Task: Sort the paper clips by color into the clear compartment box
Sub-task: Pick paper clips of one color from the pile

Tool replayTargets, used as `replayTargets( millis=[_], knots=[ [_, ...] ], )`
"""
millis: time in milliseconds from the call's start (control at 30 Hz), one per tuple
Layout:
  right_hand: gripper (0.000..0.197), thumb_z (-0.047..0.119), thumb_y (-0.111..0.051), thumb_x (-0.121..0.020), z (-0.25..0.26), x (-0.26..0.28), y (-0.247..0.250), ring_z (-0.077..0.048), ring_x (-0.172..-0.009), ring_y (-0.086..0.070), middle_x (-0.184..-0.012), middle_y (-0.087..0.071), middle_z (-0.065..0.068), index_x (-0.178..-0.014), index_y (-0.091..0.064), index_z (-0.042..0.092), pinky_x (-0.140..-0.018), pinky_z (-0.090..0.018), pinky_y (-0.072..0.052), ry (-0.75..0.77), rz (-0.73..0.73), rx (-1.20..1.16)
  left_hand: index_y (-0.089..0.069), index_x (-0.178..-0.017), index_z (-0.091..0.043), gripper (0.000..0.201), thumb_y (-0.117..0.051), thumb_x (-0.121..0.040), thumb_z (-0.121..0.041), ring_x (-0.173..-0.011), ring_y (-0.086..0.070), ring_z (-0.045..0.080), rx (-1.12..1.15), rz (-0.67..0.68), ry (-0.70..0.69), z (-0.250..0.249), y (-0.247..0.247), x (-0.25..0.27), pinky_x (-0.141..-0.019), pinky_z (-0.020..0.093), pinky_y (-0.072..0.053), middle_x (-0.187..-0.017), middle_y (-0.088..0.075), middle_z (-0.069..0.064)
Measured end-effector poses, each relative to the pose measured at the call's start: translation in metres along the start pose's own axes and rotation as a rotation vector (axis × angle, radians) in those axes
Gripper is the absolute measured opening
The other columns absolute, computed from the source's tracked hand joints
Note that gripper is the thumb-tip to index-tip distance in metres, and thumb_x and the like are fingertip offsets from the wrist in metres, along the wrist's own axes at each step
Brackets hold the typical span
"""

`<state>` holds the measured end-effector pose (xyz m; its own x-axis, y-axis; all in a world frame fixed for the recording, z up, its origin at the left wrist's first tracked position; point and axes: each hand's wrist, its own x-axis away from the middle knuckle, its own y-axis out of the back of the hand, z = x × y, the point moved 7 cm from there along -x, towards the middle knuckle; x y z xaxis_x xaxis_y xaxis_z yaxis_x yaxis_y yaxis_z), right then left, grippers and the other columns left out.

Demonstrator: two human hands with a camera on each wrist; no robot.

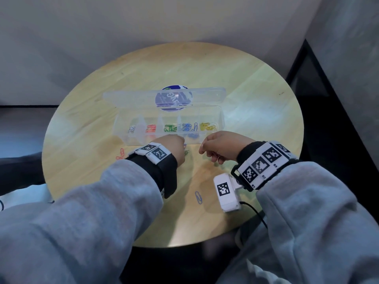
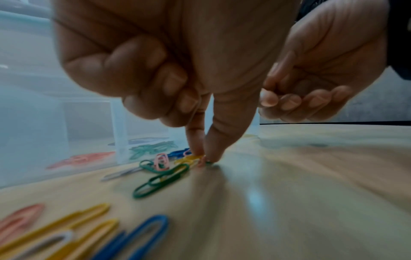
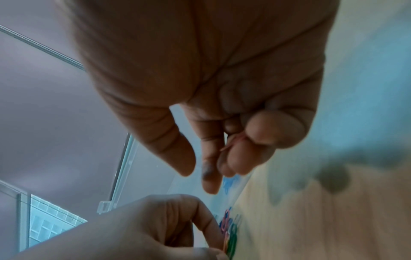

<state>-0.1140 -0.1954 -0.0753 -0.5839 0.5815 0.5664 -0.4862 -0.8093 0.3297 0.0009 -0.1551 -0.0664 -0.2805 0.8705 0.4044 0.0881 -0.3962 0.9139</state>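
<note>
The clear compartment box (image 1: 135, 140) stands open mid-table, holding white, red, green, blue and yellow clips in separate compartments. Just in front of it lies a loose pile of mixed paper clips (image 2: 162, 177). My left hand (image 2: 203, 158) points down into the pile, its thumb and forefinger tips pinching a clip where a yellow and a pink one lie; the other fingers are curled. My right hand (image 3: 198, 179) hovers beside it at the box's front wall, with a pinkish clip (image 3: 233, 140) tucked under its curled fingers. In the head view, left hand (image 1: 181, 147) and right hand (image 1: 205, 148) nearly meet.
A red clip (image 1: 121, 154) lies left of my left wrist and a blue clip (image 1: 198, 197) near the front table edge. More yellow, blue and pink clips (image 2: 89, 234) lie under my left wrist. The box lid (image 1: 143, 95) stands up behind, over a blue round sticker (image 1: 174, 98).
</note>
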Motion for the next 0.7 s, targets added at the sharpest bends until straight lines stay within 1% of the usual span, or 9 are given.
replayTargets(
  millis=[67, 133, 200, 333, 433, 500, 567, 633, 700],
  knots=[
    [0.016, 0.012, -0.051, -0.090, 0.001, 0.000, 0.000, -0.014, -0.055, -0.047, -0.068, -0.050, -0.002, -0.076, -0.059, 0.012, -0.049, -0.022, -0.040, 0.002, 0.000, 0.006, -0.055, -0.095, -0.015, 0.010, -0.049, -0.088, -0.013, -0.089, -0.056, 0.023, -0.016, 0.001, 0.009, 0.001, -0.001, 0.002, -0.071, 0.030, -0.041, -0.105, -0.061, 0.006],
    [0.016, 0.013, -0.051, -0.090, 0.001, 0.000, 0.000, -0.014, -0.055, -0.047, -0.068, -0.050, -0.001, -0.076, -0.059, 0.013, -0.049, -0.022, -0.041, 0.003, 0.001, 0.015, -0.059, -0.101, -0.012, 0.016, -0.049, -0.089, -0.014, -0.092, -0.059, 0.025, -0.022, -0.003, 0.028, 0.004, -0.001, 0.004, -0.072, 0.031, -0.042, -0.104, -0.063, 0.006],
    [0.015, 0.013, -0.051, -0.090, 0.002, 0.000, -0.001, -0.013, -0.055, -0.048, -0.068, -0.050, -0.001, -0.077, -0.059, 0.013, -0.049, -0.022, -0.041, 0.003, 0.002, 0.026, -0.060, -0.100, -0.014, 0.016, -0.050, -0.088, -0.016, -0.087, -0.058, 0.024, 0.019, -0.008, 0.048, 0.009, 0.000, 0.008, -0.068, 0.028, -0.040, -0.099, -0.063, 0.005],
    [0.013, 0.014, -0.051, -0.090, 0.004, 0.002, -0.003, -0.013, -0.054, -0.046, -0.068, -0.049, -0.001, -0.081, -0.060, 0.013, -0.048, -0.021, -0.039, 0.014, -0.004, 0.084, -0.059, -0.086, -0.018, 0.010, -0.051, -0.086, -0.025, -0.083, -0.054, 0.022, 0.159, 0.018, 0.050, 0.019, 0.000, 0.016, -0.067, 0.026, -0.038, -0.089, -0.061, 0.002],
    [0.015, 0.018, -0.052, -0.090, 0.010, 0.003, -0.007, -0.012, -0.058, -0.045, -0.071, -0.049, 0.004, -0.098, -0.064, 0.020, -0.053, -0.022, -0.037, 0.061, -0.030, 0.240, -0.051, -0.071, -0.020, 0.014, -0.051, -0.085, -0.024, -0.078, -0.051, 0.022, 0.341, 0.065, 0.080, 0.033, 0.000, 0.022, -0.071, 0.028, -0.041, -0.078, -0.056, 0.001],
    [0.025, 0.021, -0.052, -0.090, 0.015, 0.003, -0.012, -0.012, -0.076, -0.049, -0.087, -0.051, 0.006, -0.110, -0.062, 0.030, -0.066, -0.023, -0.037, 0.081, -0.033, 0.358, -0.048, -0.064, -0.017, 0.020, -0.050, -0.083, -0.014, -0.066, -0.047, 0.023, 0.634, 0.131, 0.132, 0.043, -0.002, 0.027, -0.065, 0.027, -0.041, -0.069, -0.053, 0.004],
    [0.035, 0.023, -0.051, -0.090, 0.019, 0.001, -0.020, -0.014, -0.090, -0.051, -0.102, -0.052, 0.005, -0.121, -0.057, 0.038, -0.076, -0.024, -0.038, 0.079, -0.022, 0.442, -0.044, -0.062, -0.011, 0.024, -0.046, -0.084, -0.001, -0.059, -0.046, 0.022, 0.936, 0.169, 0.181, 0.049, -0.001, 0.032, -0.057, 0.023, -0.041, -0.069, -0.054, 0.012],
    [0.040, 0.023, -0.050, -0.091, 0.023, -0.001, -0.026, -0.017, -0.097, -0.055, -0.117, -0.055, 0.001, -0.127, -0.052, 0.041, -0.079, -0.024, -0.042, 0.070, -0.017, 0.484, -0.040, -0.064, -0.008, 0.027, -0.040, -0.087, 0.005, -0.055, -0.048, 0.020, 1.131, 0.175, 0.218, 0.056, 0.002, 0.038, -0.053, 0.021, -0.045, -0.069, -0.057, 0.014],
    [0.046, 0.023, -0.049, -0.092, 0.027, -0.004, -0.032, -0.019, -0.106, -0.055, -0.130, -0.053, -0.001, -0.134, -0.045, 0.042, -0.083, -0.026, -0.043, 0.069, -0.016, 0.558, -0.040, -0.066, -0.007, 0.026, -0.034, -0.088, 0.006, -0.053, -0.048, 0.017, 1.239, 0.169, 0.234, 0.063, 0.003, 0.042, -0.049, 0.019, -0.042, -0.067, -0.055, 0.013]
  ],
)
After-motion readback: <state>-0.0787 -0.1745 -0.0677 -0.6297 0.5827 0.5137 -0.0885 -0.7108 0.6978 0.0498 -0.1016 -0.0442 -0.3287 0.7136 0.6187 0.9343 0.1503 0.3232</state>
